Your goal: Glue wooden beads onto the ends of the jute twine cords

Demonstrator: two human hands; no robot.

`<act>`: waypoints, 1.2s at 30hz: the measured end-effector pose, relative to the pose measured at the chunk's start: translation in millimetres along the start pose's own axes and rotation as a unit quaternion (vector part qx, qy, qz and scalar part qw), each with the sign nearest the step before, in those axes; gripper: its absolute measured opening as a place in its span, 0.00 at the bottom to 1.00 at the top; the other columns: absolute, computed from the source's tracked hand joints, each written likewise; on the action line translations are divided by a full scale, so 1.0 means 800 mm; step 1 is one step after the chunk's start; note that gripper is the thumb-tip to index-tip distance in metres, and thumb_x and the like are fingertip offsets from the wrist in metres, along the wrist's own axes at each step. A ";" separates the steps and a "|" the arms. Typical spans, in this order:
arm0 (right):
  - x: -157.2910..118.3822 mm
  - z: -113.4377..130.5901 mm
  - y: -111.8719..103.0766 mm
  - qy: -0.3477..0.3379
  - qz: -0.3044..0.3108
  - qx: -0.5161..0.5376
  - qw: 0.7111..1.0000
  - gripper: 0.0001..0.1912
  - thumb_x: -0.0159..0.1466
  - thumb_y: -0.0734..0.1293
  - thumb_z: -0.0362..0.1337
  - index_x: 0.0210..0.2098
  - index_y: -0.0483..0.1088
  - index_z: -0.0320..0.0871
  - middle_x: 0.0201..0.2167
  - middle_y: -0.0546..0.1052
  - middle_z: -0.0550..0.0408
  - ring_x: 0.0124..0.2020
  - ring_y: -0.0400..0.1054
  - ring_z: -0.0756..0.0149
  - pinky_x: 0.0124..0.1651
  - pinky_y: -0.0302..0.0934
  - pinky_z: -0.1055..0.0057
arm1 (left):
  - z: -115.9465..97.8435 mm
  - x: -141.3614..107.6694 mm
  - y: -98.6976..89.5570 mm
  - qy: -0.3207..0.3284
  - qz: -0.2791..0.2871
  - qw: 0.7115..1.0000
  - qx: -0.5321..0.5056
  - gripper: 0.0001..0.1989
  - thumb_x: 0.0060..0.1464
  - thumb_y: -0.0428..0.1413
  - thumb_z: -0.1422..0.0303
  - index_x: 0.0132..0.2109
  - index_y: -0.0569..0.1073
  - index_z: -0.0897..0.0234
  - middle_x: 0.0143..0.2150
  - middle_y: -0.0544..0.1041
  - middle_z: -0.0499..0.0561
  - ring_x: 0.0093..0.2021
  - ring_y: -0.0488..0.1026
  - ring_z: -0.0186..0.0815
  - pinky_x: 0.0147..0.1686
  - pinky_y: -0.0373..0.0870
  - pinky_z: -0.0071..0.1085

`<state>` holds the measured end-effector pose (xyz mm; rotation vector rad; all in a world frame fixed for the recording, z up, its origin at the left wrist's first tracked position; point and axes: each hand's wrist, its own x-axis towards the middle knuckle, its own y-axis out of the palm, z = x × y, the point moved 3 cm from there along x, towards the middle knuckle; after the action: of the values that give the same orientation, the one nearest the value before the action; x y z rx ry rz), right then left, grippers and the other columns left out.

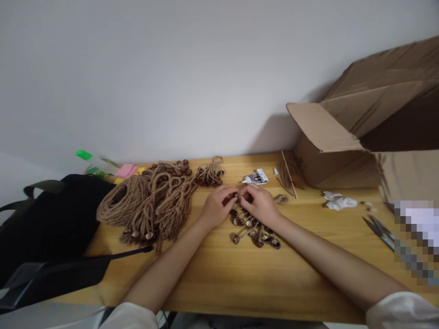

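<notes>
pinched a brown shell [235, 195] over the wooden table [219, 278], at the far end of a bunch of corded shells [254, 234], with the left hand [218, 208] clamped on it and the right hand [259, 204] drawn up against it, grip too small to tell. judged it light, hard and perhaps slippery amid soft, limp cord [242, 234], so best held by its edge. had a white tube [253, 178] just past both hands, coiled rope [120, 201] to the left, and scissors [380, 230] and a cardboard box [338, 170] to the right.
</notes>
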<state>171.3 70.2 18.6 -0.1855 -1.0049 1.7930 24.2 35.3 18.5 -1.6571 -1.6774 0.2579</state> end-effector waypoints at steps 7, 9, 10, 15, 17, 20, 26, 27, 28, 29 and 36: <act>0.000 0.002 -0.002 0.001 0.002 0.016 1.000 0.02 0.57 0.63 0.32 0.27 0.67 0.43 0.25 0.69 0.57 0.28 0.64 0.68 0.32 0.55 0.73 | 0.000 0.001 0.000 -0.004 0.003 1.000 -0.005 0.10 0.52 0.54 0.76 0.41 0.74 0.64 0.36 0.76 0.51 0.37 0.72 0.35 0.39 0.70 0.32; 0.000 0.002 -0.001 0.002 -0.001 0.007 1.000 0.02 0.57 0.63 0.32 0.27 0.66 0.43 0.25 0.69 0.57 0.28 0.64 0.68 0.32 0.55 0.73 | 0.001 0.001 0.000 -0.009 0.003 1.000 -0.005 0.10 0.52 0.54 0.76 0.41 0.75 0.63 0.36 0.76 0.51 0.37 0.72 0.35 0.39 0.70 0.32; 0.000 0.001 -0.001 0.004 -0.002 0.001 1.000 0.02 0.56 0.63 0.31 0.27 0.66 0.43 0.25 0.70 0.57 0.28 0.63 0.68 0.32 0.55 0.73 | 0.001 0.001 0.000 -0.012 0.004 1.000 -0.006 0.10 0.51 0.55 0.76 0.41 0.75 0.64 0.36 0.76 0.51 0.37 0.72 0.34 0.39 0.70 0.32; 0.000 0.000 0.001 0.008 0.003 0.000 1.000 0.02 0.56 0.64 0.32 0.28 0.67 0.43 0.25 0.70 0.57 0.27 0.63 0.68 0.32 0.55 0.73 | 0.001 0.000 0.000 -0.035 0.001 0.999 -0.018 0.10 0.50 0.56 0.77 0.40 0.75 0.64 0.34 0.75 0.50 0.34 0.71 0.32 0.36 0.70 0.29; 0.000 0.000 0.001 0.006 0.005 -0.001 1.000 0.02 0.57 0.64 0.32 0.28 0.67 0.43 0.25 0.70 0.57 0.27 0.63 0.68 0.31 0.54 0.73 | 0.002 0.000 0.000 -0.042 0.001 0.999 -0.022 0.10 0.50 0.56 0.77 0.40 0.75 0.64 0.33 0.74 0.49 0.33 0.71 0.32 0.35 0.69 0.28; 0.000 0.000 0.001 0.002 0.003 -0.003 1.000 0.02 0.57 0.64 0.32 0.27 0.67 0.43 0.25 0.69 0.57 0.27 0.63 0.68 0.31 0.54 0.73 | 0.002 0.000 0.000 -0.044 0.005 0.999 -0.026 0.10 0.49 0.56 0.78 0.40 0.75 0.64 0.33 0.74 0.49 0.33 0.71 0.32 0.34 0.69 0.28; -0.001 0.001 0.000 -0.005 0.005 -0.010 1.000 0.02 0.56 0.63 0.31 0.27 0.67 0.42 0.25 0.69 0.57 0.27 0.63 0.67 0.32 0.54 0.73 | 0.002 0.001 0.000 -0.041 0.004 0.999 -0.029 0.10 0.49 0.57 0.78 0.39 0.75 0.64 0.32 0.73 0.48 0.32 0.70 0.31 0.35 0.69 0.28; -0.001 0.001 0.000 -0.007 0.005 -0.011 1.000 0.02 0.56 0.63 0.31 0.27 0.67 0.42 0.24 0.69 0.57 0.27 0.63 0.67 0.32 0.54 0.73 | 0.002 0.001 0.001 -0.043 0.005 0.999 -0.030 0.10 0.49 0.57 0.78 0.40 0.75 0.64 0.32 0.73 0.48 0.32 0.70 0.31 0.35 0.69 0.27; -0.001 0.001 0.000 -0.009 0.005 -0.011 1.000 0.02 0.56 0.63 0.31 0.27 0.67 0.42 0.24 0.69 0.57 0.27 0.63 0.67 0.32 0.54 0.73 | 0.002 0.001 0.000 -0.045 0.007 0.999 -0.031 0.10 0.49 0.57 0.78 0.40 0.75 0.64 0.32 0.73 0.48 0.32 0.70 0.31 0.34 0.68 0.27; -0.001 0.001 0.000 -0.010 0.004 -0.012 1.000 0.02 0.56 0.63 0.31 0.27 0.67 0.43 0.24 0.69 0.57 0.27 0.63 0.68 0.31 0.54 0.73 | 0.002 0.001 0.000 -0.046 0.008 0.998 -0.031 0.10 0.49 0.57 0.78 0.40 0.75 0.64 0.33 0.73 0.48 0.33 0.70 0.31 0.34 0.68 0.27; -0.001 0.001 0.000 -0.006 0.005 -0.007 1.000 0.02 0.57 0.63 0.32 0.27 0.67 0.42 0.24 0.69 0.57 0.27 0.62 0.68 0.31 0.54 0.73 | 0.001 0.002 -0.001 -0.042 0.008 0.999 -0.022 0.10 0.49 0.57 0.79 0.39 0.75 0.65 0.32 0.73 0.48 0.33 0.70 0.31 0.34 0.68 0.27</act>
<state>171.0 69.4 18.7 -0.1906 -1.0267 1.7989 23.5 37.1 19.1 -1.7133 -1.7435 0.3044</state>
